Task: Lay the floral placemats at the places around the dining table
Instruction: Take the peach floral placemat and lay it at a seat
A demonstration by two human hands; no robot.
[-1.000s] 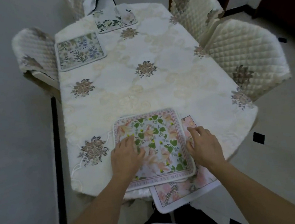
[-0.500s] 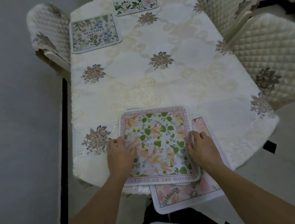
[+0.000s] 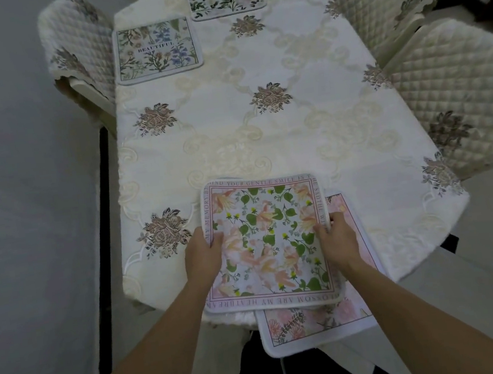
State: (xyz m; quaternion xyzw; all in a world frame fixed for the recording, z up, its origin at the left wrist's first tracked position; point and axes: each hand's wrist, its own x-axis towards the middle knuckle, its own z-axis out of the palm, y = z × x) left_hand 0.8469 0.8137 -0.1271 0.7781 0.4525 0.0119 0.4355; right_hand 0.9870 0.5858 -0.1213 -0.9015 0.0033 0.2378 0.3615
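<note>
Tablecloth: a cream damask tablecloth (image 3: pixel 264 141) with embroidered brown-and-pink flower motifs drapes the whole top, scalloped at its near edge.
Chair, 10 o'clock: a cream quilted, floral-trimmed chair cover (image 3: pixel 78 43) sits tucked against the far left side.
Chairs, 1 to 3 o'clock: two matching quilted cream chairs, one far (image 3: pixel 378 2), one nearer (image 3: pixel 455 92), stand side by side on the right.
Floor: pale grey flooring (image 3: pixel 27 212) at 9 o'clock, crossed by a dark strip (image 3: pixel 103 234) just beside the table's left edge.

Our hands: our left hand (image 3: pixel 204 254) and right hand (image 3: pixel 337 239) pinch the top mat (image 3: pixel 268 242) by its sides.
Under it: a pink mat (image 3: pixel 316 322) hangs off the table (image 3: pixel 264 141).
</note>
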